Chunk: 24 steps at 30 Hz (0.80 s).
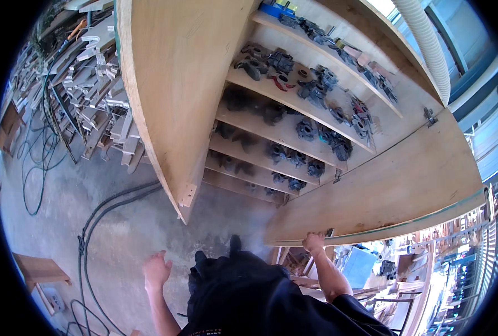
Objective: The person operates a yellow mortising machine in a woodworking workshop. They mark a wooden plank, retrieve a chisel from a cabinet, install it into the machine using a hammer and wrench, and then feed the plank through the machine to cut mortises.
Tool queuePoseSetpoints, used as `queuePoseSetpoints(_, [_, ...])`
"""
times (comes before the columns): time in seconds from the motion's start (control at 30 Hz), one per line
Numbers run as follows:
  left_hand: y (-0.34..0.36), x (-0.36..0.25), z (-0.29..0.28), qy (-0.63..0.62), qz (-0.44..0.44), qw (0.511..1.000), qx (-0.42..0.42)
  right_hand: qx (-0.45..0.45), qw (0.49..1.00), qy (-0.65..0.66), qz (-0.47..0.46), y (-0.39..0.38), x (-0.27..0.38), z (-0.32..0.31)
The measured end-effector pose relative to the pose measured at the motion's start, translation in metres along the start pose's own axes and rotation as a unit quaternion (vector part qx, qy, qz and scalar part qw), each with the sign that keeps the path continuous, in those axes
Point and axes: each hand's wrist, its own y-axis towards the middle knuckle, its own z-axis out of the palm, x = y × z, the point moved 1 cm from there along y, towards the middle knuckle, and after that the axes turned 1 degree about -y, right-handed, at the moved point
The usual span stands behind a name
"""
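Two bare hands reach forward on either side of the wearer's dark clothing, which fills the near ground at six o'clock. Toward half past seven, the left hand hangs above the concrete floor, touching nothing; its fingers are loosely curled and a little apart, perhaps held out for balance. Toward half past four, the right hand is at the free edge of the right door, its fingers seemingly clamped on that edge just beside a small dark handle. Gripping far from the hinges likely gives good leverage; how the fingertips wrap is hidden.

Beyond, the left door stands open toward eleven o'clock, so the shelves at one o'clock lie exposed. Dark metal tool heads sit on them in rows, probably spread out so each can be picked out singly.

A knotted cable trails over the floor toward eight o'clock. Farther off, pale wood pieces are heaped at ten, and a ribbed hose hangs toward two, above the cabinet's side.
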Motion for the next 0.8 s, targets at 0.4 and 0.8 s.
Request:
queuePoseSetpoints(0.4, [0.012, -0.026, 0.004, -0.026, 0.071, 0.997, -0.012, -0.050, 0.998, 0.029, -0.020, -0.005, -0.021, 0.017])
queuePoseSetpoints(0.8, [-0.014, -0.006, 0.025, -0.022, 0.042, 0.999, 0.009, 0.037, 0.999, -0.029, -0.028, -0.014, -0.013, -0.001])
